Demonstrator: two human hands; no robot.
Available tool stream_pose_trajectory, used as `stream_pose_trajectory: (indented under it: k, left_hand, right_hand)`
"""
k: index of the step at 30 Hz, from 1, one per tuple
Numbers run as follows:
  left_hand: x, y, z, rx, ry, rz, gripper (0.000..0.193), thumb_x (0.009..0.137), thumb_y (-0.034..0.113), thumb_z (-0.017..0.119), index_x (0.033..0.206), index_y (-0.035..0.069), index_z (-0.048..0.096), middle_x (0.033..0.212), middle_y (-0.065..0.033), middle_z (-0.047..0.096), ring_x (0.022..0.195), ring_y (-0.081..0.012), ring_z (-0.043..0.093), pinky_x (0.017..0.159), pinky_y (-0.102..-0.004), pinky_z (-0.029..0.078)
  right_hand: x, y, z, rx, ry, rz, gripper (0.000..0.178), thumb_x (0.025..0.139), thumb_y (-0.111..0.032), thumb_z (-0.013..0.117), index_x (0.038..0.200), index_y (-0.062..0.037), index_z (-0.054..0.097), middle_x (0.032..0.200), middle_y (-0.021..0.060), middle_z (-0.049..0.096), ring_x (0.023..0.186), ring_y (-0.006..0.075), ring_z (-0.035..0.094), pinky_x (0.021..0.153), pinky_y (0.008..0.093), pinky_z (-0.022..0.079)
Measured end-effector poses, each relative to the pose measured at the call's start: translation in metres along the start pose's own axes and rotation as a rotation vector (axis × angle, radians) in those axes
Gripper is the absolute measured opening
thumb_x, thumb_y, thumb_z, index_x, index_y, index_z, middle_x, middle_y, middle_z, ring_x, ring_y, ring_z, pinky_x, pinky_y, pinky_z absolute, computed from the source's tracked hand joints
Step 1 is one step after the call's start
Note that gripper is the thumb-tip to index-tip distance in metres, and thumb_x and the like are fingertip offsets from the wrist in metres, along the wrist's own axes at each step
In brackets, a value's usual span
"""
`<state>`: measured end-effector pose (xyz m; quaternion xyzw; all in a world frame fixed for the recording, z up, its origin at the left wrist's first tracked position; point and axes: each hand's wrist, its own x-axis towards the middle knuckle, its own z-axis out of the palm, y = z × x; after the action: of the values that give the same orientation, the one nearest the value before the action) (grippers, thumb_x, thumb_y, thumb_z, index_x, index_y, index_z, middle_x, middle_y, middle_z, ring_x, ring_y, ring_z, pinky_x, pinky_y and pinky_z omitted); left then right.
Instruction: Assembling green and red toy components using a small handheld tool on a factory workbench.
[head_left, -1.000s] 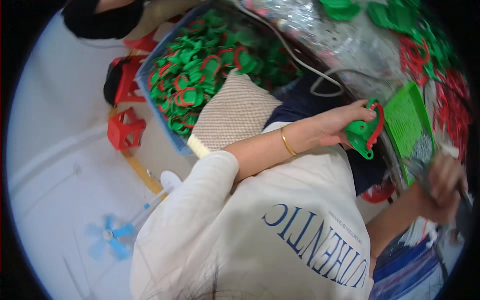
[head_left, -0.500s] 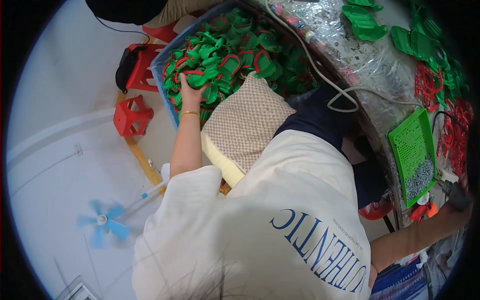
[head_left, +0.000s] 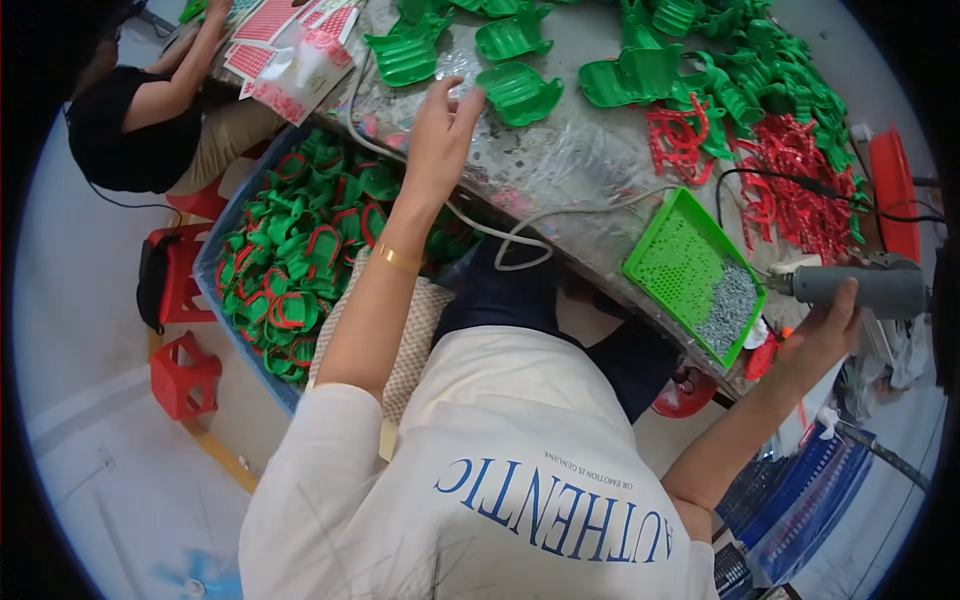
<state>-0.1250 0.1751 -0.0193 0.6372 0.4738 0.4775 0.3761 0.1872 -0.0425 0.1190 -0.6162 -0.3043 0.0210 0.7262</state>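
My left hand (head_left: 445, 130) reaches over the table with its fingers apart and nothing seen in them. Just right of its fingertips lies a curved green plastic piece (head_left: 522, 95); another ribbed green piece (head_left: 405, 58) is beyond it to the left. At the right side, my right hand (head_left: 825, 330) grips a grey electric screwdriver (head_left: 860, 288), whose tip points left. Beside that tip is a bright green tray (head_left: 672, 240) with small grey metal screws (head_left: 728, 305) gathered at its near end.
A blue bin (head_left: 215, 290) full of green pieces with red handles stands left of my legs. Red plastic handles (head_left: 800, 190) and more green pieces (head_left: 790, 85) are heaped at the back right. A grey cable (head_left: 590, 207) crosses the table edge. Another person (head_left: 140, 125) sits at far left.
My left hand has left the bin and moved right, over the table by the green pieces. The right hand with the screwdriver now shows more fully, and the whole view has shifted.
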Motion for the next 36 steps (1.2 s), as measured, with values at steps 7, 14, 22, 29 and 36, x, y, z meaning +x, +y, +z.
stream_pose_trajectory:
  k: [7,14,22,29,36]
  left_hand:
    - [0.044,-0.023,0.045,0.463,-0.039,-0.153,0.058,0.078,0.033,0.062,0.126,0.007,0.044,0.093,-0.0219,0.065,0.087,-0.0403,0.062,0.077,-0.0472,0.046]
    - [-0.004,0.0,0.03,-0.372,0.042,-0.257,0.047,0.08,0.007,0.057,0.125,0.003,0.044,0.097,-0.0124,0.063,0.088,-0.0259,0.062,0.077,-0.0387,0.049]
    - [-0.086,0.023,0.036,-1.688,-0.427,-0.886,0.047,0.082,0.015,0.059,0.126,0.003,0.047,0.123,-0.0139,0.052,0.113,-0.0294,0.05,0.1,-0.0522,0.037]
    - [-0.089,0.021,0.044,-1.783,-0.513,-1.057,0.056,0.089,0.042,0.05,0.134,0.009,0.044,0.135,-0.0162,0.045,0.116,-0.0329,0.047,0.101,-0.0545,0.033]
    - [-0.094,0.028,0.062,-1.997,-0.665,-1.038,0.057,0.093,0.05,0.042,0.137,0.013,0.042,0.139,-0.0204,0.04,0.116,-0.0327,0.048,0.091,-0.0501,0.041]
  right_hand:
    - [-0.007,0.0,-0.004,-0.175,0.128,-0.27,0.039,0.09,-0.014,0.057,0.121,0.0068,0.047,0.118,0.0154,0.055,0.11,0.0214,0.052,0.091,0.0333,0.044]
    - [-0.018,0.021,0.058,-0.467,-0.55,-0.299,0.028,0.088,-0.016,0.062,0.108,0.0026,0.058,0.097,0.0105,0.064,0.089,0.0157,0.062,0.08,0.029,0.049]
    - [0.048,0.165,0.119,-0.892,-0.539,-0.047,0.04,0.081,-0.025,0.068,0.112,0.0,0.06,0.098,0.0162,0.066,0.08,0.021,0.066,0.071,0.0316,0.051]
    - [0.017,0.092,0.144,-0.673,-0.772,-0.407,0.021,0.083,-0.011,0.063,0.103,-0.0028,0.064,0.091,0.0123,0.062,0.082,0.0265,0.062,0.072,0.0346,0.049]
    - [0.014,0.044,0.121,-0.574,-0.751,-0.589,0.017,0.083,0.0,0.058,0.099,-0.0044,0.062,0.095,0.0121,0.057,0.087,0.029,0.058,0.072,0.0358,0.047]
